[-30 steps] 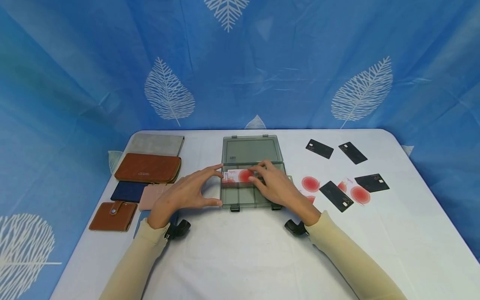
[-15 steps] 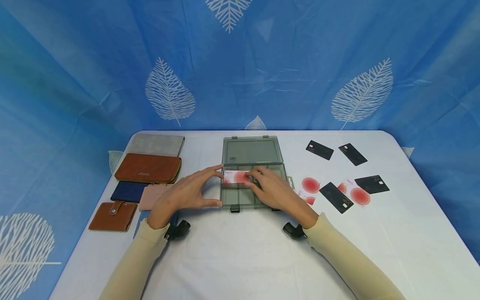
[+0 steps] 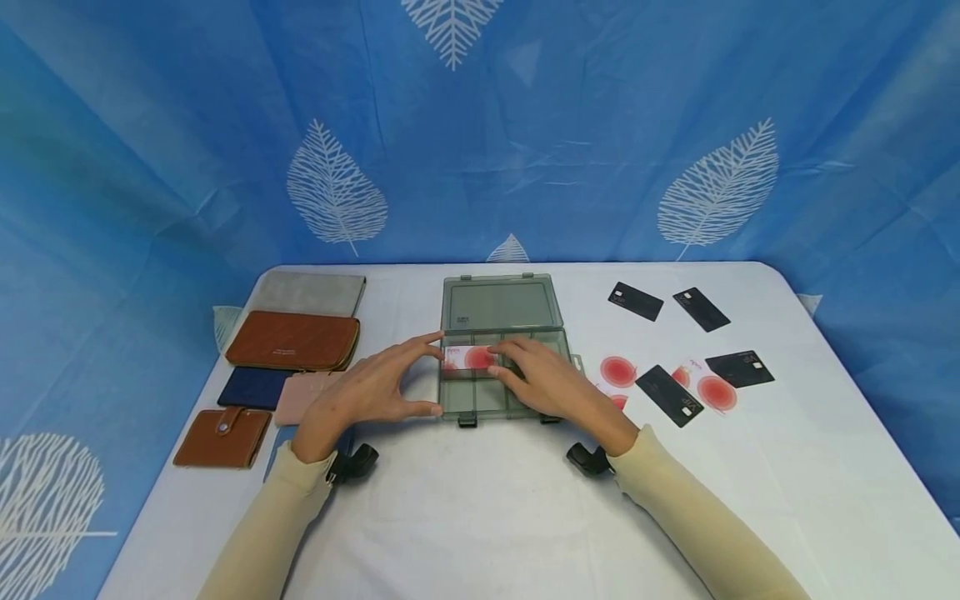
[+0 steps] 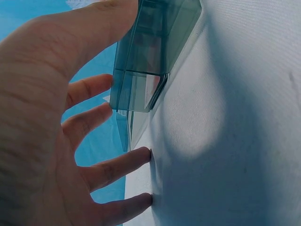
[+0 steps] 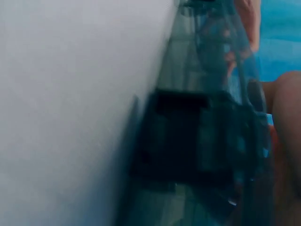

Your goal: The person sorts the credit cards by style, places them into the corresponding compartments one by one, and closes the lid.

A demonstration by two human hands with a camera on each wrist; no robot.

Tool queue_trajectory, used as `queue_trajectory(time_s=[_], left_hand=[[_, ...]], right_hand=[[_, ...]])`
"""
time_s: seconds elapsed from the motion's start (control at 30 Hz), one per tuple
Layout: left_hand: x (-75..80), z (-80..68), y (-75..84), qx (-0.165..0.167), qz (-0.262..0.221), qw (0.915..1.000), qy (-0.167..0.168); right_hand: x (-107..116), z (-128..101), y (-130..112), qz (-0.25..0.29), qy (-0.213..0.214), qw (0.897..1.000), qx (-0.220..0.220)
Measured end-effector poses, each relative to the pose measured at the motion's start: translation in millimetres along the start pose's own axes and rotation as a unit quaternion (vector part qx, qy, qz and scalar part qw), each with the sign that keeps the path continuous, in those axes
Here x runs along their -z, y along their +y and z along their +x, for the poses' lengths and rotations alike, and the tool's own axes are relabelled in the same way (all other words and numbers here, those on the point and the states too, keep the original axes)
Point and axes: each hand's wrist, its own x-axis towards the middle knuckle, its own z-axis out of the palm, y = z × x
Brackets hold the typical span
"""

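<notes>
At the table's [image 3: 480,517] nine o'clock edge lie a grey flat pouch [image 3: 309,292], a long brown leather zip wallet [image 3: 293,341], a navy blue wallet [image 3: 253,387], a pale pink wallet [image 3: 303,395] and a small brown snap wallet [image 3: 222,437].

Next, the left hand [image 3: 367,392] has fingers spread, thumb and forefinger bracing the nine o'clock side of a smoky grey transparent plastic compartment box [image 3: 501,318] at the table's centre, lid laid open toward twelve o'clock.

A white card with a red circle [image 3: 471,358] lies in the box's far-left compartment. The right hand [image 3: 551,382] rests over the box, fingertips touching that card's three o'clock end; whether it pinches or presses, I cannot tell.

Toward three o'clock, black cards [image 3: 669,394] and more red-circle cards [image 3: 618,371] lie scattered.
</notes>
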Motion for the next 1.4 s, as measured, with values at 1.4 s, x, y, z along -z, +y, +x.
queue_trajectory(time_s=[1.4], left_hand=[[0.3,1.0,1.3,0.002,0.013,0.9999,0.006]], right_hand=[[102,-35,153,0.053,0.138,0.975,-0.164]])
